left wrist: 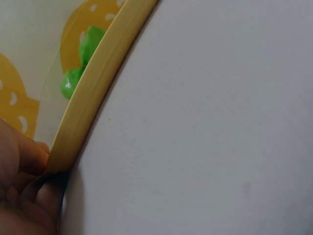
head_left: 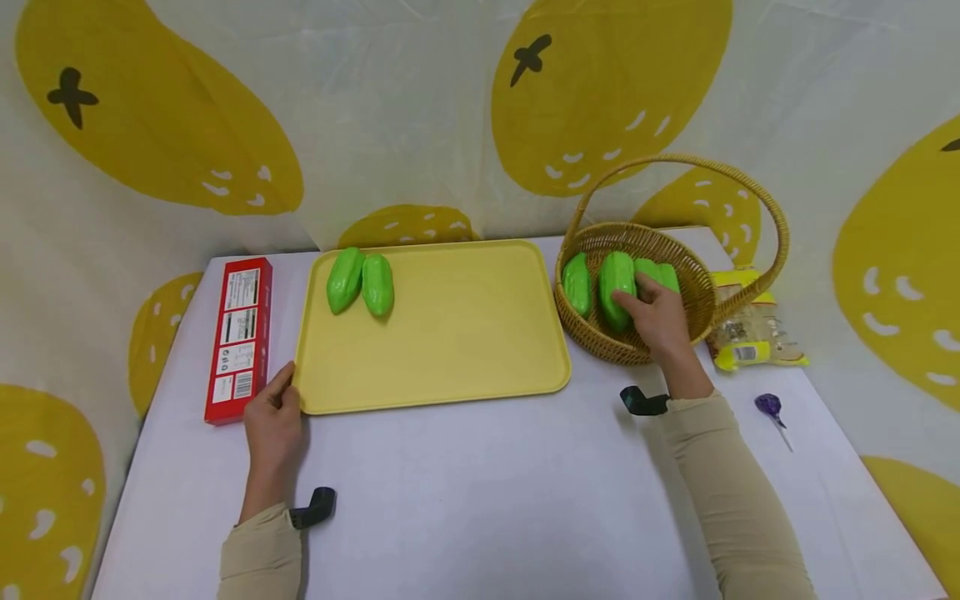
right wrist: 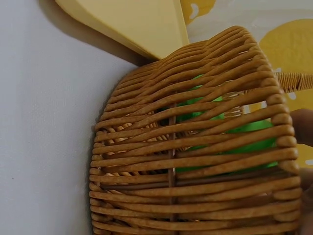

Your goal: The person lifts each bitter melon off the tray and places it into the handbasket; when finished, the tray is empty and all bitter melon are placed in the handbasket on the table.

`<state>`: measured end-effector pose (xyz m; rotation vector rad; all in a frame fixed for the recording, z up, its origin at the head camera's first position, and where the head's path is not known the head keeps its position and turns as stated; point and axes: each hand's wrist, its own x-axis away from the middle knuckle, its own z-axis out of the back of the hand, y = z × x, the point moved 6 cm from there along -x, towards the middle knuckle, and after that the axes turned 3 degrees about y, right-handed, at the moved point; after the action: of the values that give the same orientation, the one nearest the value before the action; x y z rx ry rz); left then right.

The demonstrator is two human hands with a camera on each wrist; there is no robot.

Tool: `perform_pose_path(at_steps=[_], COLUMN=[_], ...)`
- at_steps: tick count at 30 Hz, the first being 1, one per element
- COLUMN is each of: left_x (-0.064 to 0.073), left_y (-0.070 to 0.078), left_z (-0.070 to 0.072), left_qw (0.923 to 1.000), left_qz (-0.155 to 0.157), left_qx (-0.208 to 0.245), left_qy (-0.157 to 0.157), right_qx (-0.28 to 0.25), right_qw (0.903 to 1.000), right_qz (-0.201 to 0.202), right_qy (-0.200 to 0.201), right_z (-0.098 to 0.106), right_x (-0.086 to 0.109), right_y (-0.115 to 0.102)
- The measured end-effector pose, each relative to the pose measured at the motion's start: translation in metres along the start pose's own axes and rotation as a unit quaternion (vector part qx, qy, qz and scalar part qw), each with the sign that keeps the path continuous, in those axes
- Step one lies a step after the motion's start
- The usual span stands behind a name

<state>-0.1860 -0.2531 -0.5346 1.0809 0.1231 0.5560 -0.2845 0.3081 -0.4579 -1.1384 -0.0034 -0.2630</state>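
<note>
My right hand (head_left: 660,318) reaches into a wicker basket (head_left: 675,242) and grips a green ridged star fruit (head_left: 617,279) between thumb and fingers. Another star fruit (head_left: 577,284) lies to its left in the basket, and more green ones (head_left: 656,271) are partly hidden behind the hand. At the near left corner of a yellow tray (head_left: 450,333), my left hand (head_left: 273,421) pinches the rim, thumb above and fingers beneath in the left wrist view. Two star fruits (head_left: 377,285) lie side by side at the tray's far left. Basket weave mostly hides the right hand in its wrist view.
A red box (head_left: 238,337) lies left of the tray. Right of the basket are a yellow-and-clear food packet (head_left: 750,325) and a purple lollipop (head_left: 769,407). The basket's tall handle (head_left: 776,225) arches over it. A patterned cloth (head_left: 420,108) hangs behind the table.
</note>
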Motion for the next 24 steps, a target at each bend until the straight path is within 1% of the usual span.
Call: perform_pose_path(at_steps=[5, 10, 15, 24], left_x=[-0.0007, -0.0009, 0.0008, 0.0012], left_y=[-0.0001, -0.0004, -0.0004, -0.0012], left_z=[-0.0003, -0.0005, -0.0015, -0.0009], left_qw=[1.0000, 0.9999, 0.9998, 0.9999], left_qz=[0.005, 0.010, 0.017, 0.013], left_qx=[0.006, 0.005, 0.005, 0.006], left_qy=[-0.001, -0.001, -0.005, -0.005], right_qx=[0.024, 0.045, 0.052, 0.060], right_qw=[0.9997, 0.9990, 0.9986, 0.9982], right_qz=[-0.007, 0.001, 0.004, 0.000], right_qy=[0.001, -0.005, -0.009, -0.009], right_z=[-0.0016, -0.0057, -0.0073, -0.0076], right_x=[-0.0016, -0.0019, -0.0011, 0.0007], right_y=[0.0000, -0.0042, -0.0046, -0.0028])
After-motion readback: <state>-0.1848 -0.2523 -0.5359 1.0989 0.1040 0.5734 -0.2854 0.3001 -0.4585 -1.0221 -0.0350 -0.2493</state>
